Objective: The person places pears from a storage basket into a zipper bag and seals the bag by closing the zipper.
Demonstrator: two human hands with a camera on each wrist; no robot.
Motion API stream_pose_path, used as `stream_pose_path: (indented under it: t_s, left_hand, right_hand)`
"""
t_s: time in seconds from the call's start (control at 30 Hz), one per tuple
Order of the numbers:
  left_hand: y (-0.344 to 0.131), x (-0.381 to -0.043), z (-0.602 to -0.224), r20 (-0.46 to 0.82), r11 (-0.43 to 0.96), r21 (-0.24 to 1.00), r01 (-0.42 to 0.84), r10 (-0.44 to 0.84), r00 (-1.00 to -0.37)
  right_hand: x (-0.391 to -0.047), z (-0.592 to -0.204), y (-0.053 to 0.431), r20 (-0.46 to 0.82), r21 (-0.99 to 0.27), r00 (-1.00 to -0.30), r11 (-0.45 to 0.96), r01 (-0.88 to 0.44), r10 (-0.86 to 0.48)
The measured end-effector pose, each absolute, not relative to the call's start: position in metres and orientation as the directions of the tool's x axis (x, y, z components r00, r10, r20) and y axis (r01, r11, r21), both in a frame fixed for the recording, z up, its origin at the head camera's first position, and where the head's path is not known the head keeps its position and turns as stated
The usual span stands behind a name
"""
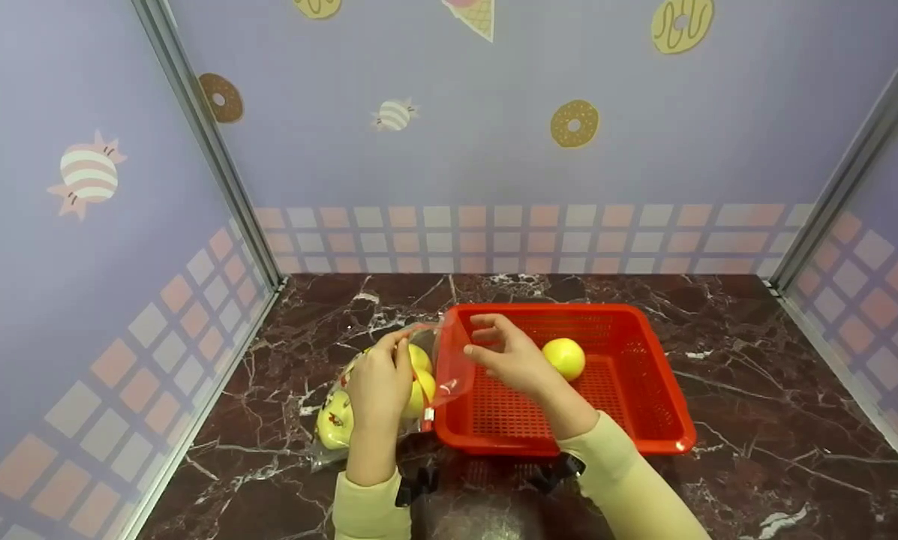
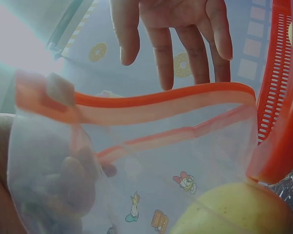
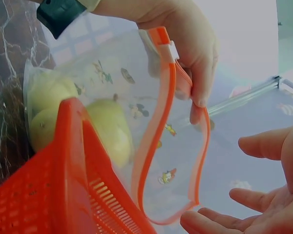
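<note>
My left hand (image 1: 379,382) pinches the rim of a clear zip bag (image 3: 156,131) with an orange zip edge and cartoon prints. A white slider (image 3: 169,51) sits near that hand in the right wrist view. Several round yellow fruits (image 3: 110,129) lie inside the bag, whose mouth gapes over the left rim of the red basket (image 1: 561,450). Facing the bag's mouth, my right hand (image 1: 512,358) is empty with fingers spread. One yellow fruit (image 1: 563,358) lies in the basket, behind the right wrist in the head view.
The basket and bag stand side by side on a dark red marbled tabletop (image 1: 771,420). Lilac panels (image 1: 479,150) with sweets prints wall the back and both sides, joined by metal corner posts (image 1: 216,142).
</note>
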State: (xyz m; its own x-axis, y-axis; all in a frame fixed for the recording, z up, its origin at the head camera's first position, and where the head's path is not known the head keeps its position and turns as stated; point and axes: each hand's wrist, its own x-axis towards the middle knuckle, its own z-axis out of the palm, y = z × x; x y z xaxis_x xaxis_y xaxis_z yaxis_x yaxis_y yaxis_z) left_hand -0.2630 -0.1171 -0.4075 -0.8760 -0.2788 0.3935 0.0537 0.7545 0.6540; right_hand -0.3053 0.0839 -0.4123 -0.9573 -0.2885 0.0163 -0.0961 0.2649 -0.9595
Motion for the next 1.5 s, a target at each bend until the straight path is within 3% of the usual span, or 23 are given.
stream_pose_path:
  t_s: [0.37, 0.67, 1.0, 1.5]
  left_hand:
    - [-0.117, -0.265, -0.409, 0.398, 0.752, 0.657, 0.053, -0.286, -0.872]
    - [-0.117, -0.264, -0.408, 0.388, 0.753, 0.657, 0.047, -0.284, -0.877]
    - [-0.117, -0.263, -0.408, 0.392, 0.752, 0.658, 0.048, -0.287, -0.874]
    - [-0.118, -0.264, -0.409, 0.401, 0.753, 0.655, 0.053, -0.287, -0.87]
  right_hand:
    - [-0.315, -0.407, 0.096, -0.006, -0.955, -0.955, 0.286, -0.083, -0.297]
    - [-0.323, -0.405, 0.11, 0.025, -0.908, -0.956, 0.394, -0.145, -0.294]
    - [-0.334, -0.406, 0.125, -0.038, -0.883, -0.953, 0.456, -0.108, -0.299]
    - [-0.356, -0.415, 0.149, -0.053, -0.694, -0.946, 0.693, -0.195, -0.32]
